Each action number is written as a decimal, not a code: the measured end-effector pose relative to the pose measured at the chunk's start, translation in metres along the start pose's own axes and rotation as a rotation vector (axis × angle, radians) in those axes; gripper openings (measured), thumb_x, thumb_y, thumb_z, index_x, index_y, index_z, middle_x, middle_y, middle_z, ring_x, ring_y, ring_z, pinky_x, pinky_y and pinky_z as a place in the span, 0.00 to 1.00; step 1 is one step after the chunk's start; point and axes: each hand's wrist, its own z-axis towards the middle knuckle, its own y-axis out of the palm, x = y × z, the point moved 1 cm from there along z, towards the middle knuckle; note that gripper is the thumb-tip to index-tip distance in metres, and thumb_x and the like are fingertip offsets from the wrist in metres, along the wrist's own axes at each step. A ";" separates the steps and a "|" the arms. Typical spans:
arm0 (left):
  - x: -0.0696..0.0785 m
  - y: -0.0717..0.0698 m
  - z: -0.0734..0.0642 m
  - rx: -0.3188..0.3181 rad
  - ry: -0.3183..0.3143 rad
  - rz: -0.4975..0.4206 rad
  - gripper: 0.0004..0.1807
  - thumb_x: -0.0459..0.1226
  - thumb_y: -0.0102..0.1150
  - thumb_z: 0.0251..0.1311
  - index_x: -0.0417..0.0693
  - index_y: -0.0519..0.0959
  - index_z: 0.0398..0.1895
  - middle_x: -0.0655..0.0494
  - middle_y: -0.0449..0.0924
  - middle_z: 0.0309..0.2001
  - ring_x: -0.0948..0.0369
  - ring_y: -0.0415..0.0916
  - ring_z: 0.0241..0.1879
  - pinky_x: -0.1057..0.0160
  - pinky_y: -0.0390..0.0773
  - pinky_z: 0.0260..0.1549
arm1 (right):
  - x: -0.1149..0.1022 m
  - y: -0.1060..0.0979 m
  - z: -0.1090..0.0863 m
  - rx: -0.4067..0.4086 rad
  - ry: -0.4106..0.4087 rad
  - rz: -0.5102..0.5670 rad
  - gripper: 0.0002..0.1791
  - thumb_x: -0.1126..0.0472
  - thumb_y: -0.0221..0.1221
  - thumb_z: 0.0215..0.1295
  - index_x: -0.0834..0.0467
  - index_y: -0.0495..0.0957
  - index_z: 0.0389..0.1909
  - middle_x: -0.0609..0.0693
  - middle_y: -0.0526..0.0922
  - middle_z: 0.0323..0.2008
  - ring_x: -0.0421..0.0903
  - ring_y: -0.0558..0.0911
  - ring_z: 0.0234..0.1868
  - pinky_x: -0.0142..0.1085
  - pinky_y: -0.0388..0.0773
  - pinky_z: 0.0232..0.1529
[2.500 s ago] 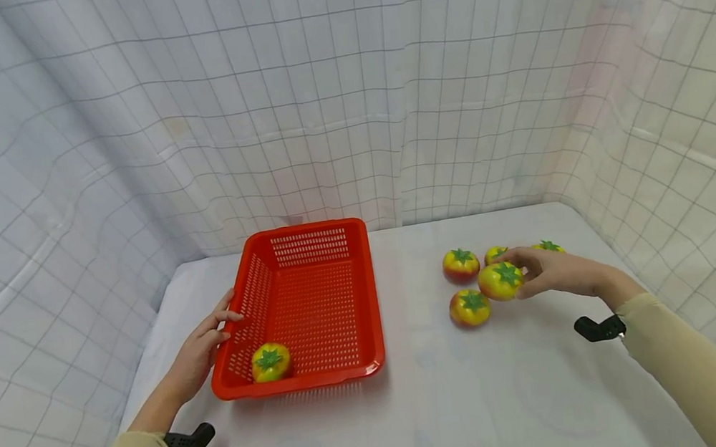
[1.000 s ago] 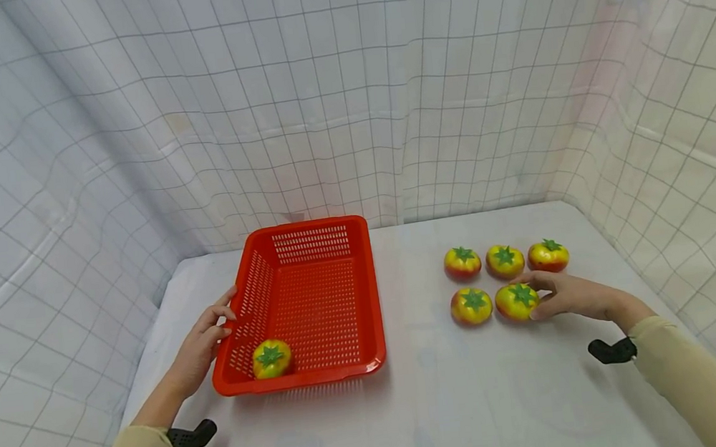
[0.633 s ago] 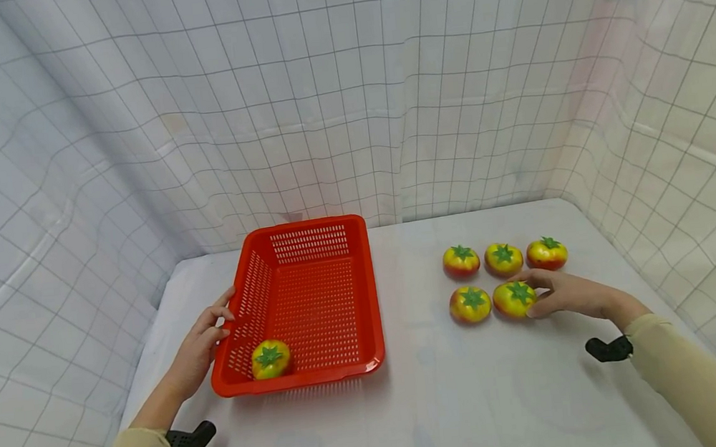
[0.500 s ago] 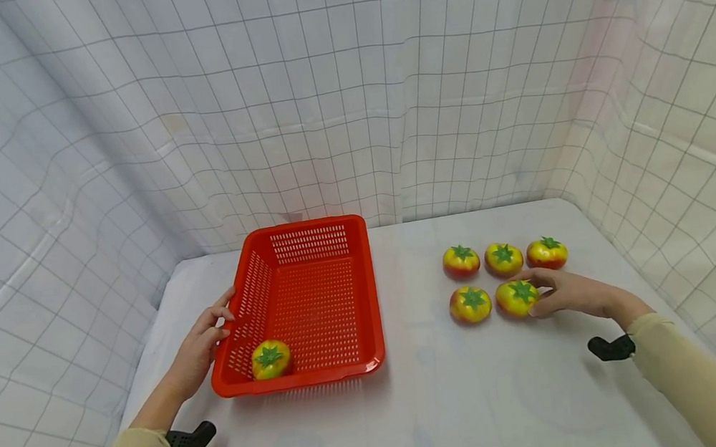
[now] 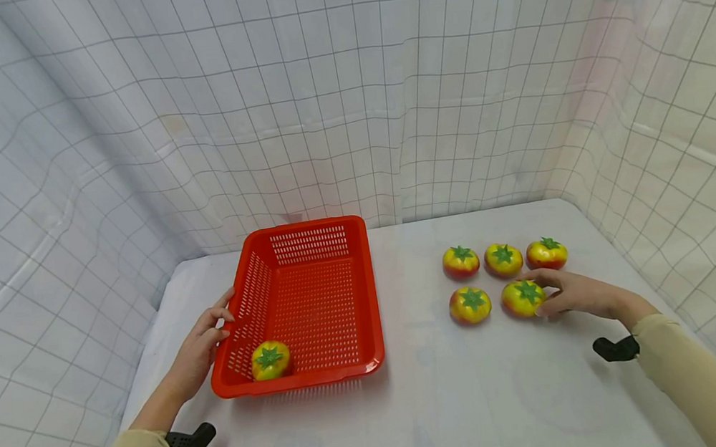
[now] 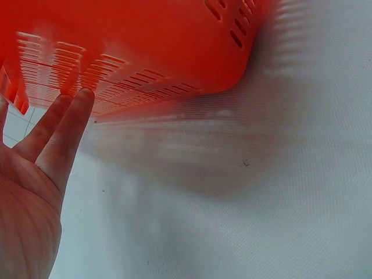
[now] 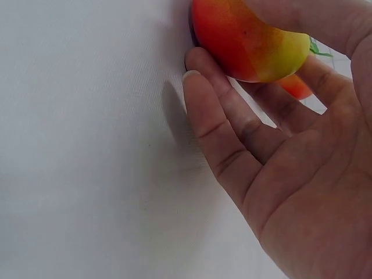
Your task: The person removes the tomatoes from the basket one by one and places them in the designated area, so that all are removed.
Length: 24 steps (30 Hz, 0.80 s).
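Note:
In the head view my left hand (image 5: 198,350) grips the left rim of a red plastic basket (image 5: 375,301). The left wrist view shows two of its fingers (image 6: 67,136) against the slotted outer wall. A yellow-red tomato (image 5: 270,360) with green leaves lies in the basket's near left corner. On the right, my right hand (image 5: 581,295) holds another such tomato (image 5: 522,298) between thumb and fingers, low at the tabletop. In the right wrist view this tomato (image 7: 250,40) is partly covered by the thumb, with fingers (image 7: 212,125) along its other side.
Three tomatoes stand in a back row: left (image 5: 461,262), middle (image 5: 503,260) and right (image 5: 546,253). One more tomato (image 5: 469,305) sits left of the held one. The white table (image 5: 453,401) is enclosed by a gridded white curtain (image 5: 347,109).
My right hand has brought its tomato down from above the others to the front row, then shifted it slightly right, widening the gap to its left neighbour. My left hand stays at the basket.

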 end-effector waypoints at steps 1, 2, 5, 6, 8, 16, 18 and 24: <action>0.000 0.000 0.000 0.001 -0.001 -0.002 0.12 0.29 0.34 0.72 0.43 0.66 0.52 0.55 0.39 0.84 0.72 0.57 0.69 0.66 0.81 0.48 | 0.000 0.000 0.000 -0.002 0.000 0.005 0.39 0.55 0.67 0.64 0.56 0.63 0.74 0.66 0.59 0.71 0.55 0.76 0.54 0.43 0.78 0.52; 0.000 0.000 0.000 0.002 -0.001 -0.005 0.12 0.29 0.34 0.72 0.43 0.66 0.52 0.55 0.39 0.84 0.72 0.58 0.69 0.66 0.81 0.48 | 0.001 0.000 -0.001 -0.002 0.002 0.011 0.40 0.55 0.67 0.64 0.56 0.63 0.75 0.66 0.59 0.72 0.56 0.75 0.54 0.43 0.78 0.52; 0.000 0.001 0.000 0.003 -0.001 -0.015 0.12 0.29 0.34 0.72 0.44 0.66 0.51 0.54 0.39 0.84 0.72 0.59 0.68 0.66 0.82 0.47 | 0.000 0.000 -0.002 -0.002 0.004 0.025 0.41 0.56 0.67 0.64 0.57 0.62 0.75 0.67 0.58 0.72 0.57 0.74 0.56 0.42 0.79 0.52; 0.000 0.001 0.000 0.003 -0.001 -0.018 0.12 0.29 0.34 0.72 0.44 0.66 0.51 0.54 0.39 0.84 0.72 0.59 0.68 0.66 0.82 0.47 | 0.000 0.000 -0.002 -0.002 0.006 0.028 0.41 0.56 0.67 0.64 0.57 0.62 0.76 0.67 0.58 0.73 0.57 0.73 0.57 0.42 0.79 0.52; 0.000 0.001 -0.001 0.002 -0.002 -0.023 0.12 0.29 0.34 0.72 0.44 0.67 0.52 0.54 0.39 0.84 0.72 0.59 0.68 0.66 0.82 0.47 | -0.001 0.001 -0.003 0.001 0.010 0.030 0.42 0.56 0.67 0.64 0.57 0.61 0.76 0.67 0.57 0.73 0.57 0.73 0.57 0.42 0.79 0.52; -0.003 0.000 -0.002 0.007 -0.008 -0.030 0.12 0.29 0.33 0.73 0.45 0.67 0.51 0.55 0.39 0.84 0.72 0.56 0.70 0.66 0.81 0.49 | -0.002 0.001 -0.005 0.013 0.010 0.000 0.42 0.55 0.67 0.64 0.58 0.60 0.76 0.67 0.60 0.71 0.56 0.76 0.55 0.42 0.77 0.54; -0.002 0.000 -0.002 0.005 -0.007 -0.030 0.12 0.29 0.33 0.73 0.45 0.67 0.51 0.55 0.39 0.84 0.71 0.56 0.70 0.66 0.81 0.49 | -0.002 0.001 -0.006 0.013 0.007 -0.008 0.43 0.55 0.67 0.64 0.59 0.59 0.76 0.68 0.60 0.71 0.55 0.77 0.55 0.42 0.77 0.53; -0.002 0.000 0.000 0.007 -0.010 -0.026 0.12 0.29 0.33 0.73 0.46 0.67 0.51 0.55 0.39 0.84 0.69 0.55 0.71 0.67 0.80 0.50 | -0.005 -0.007 -0.014 0.019 -0.016 -0.006 0.43 0.56 0.65 0.66 0.60 0.56 0.78 0.70 0.62 0.71 0.54 0.80 0.56 0.40 0.79 0.52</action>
